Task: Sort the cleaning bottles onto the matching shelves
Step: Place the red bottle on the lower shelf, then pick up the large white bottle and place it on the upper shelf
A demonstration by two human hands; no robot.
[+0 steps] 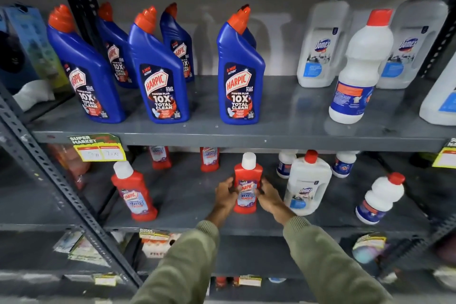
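Note:
A red Harpic bathroom-cleaner bottle (247, 180) with a white cap stands upright on the lower grey shelf (187, 195). My left hand (225, 194) wraps its left side and my right hand (267, 195) its right side. Another red bottle (134, 192) stands to the left, and two more (160, 157) stand at the back. Several blue Harpic bottles (241, 71) line the upper shelf (283, 136), with clear Domex bottles (320, 39) and a white bleach bottle (360, 69) to their right.
On the lower shelf, a clear Domex bottle (307, 184) stands close beside my right hand, and white bleach bottles (381, 198) stand further right. A slotted metal upright (61, 185) crosses diagonally at left. Yellow price tags (98, 148) hang from the shelf edges.

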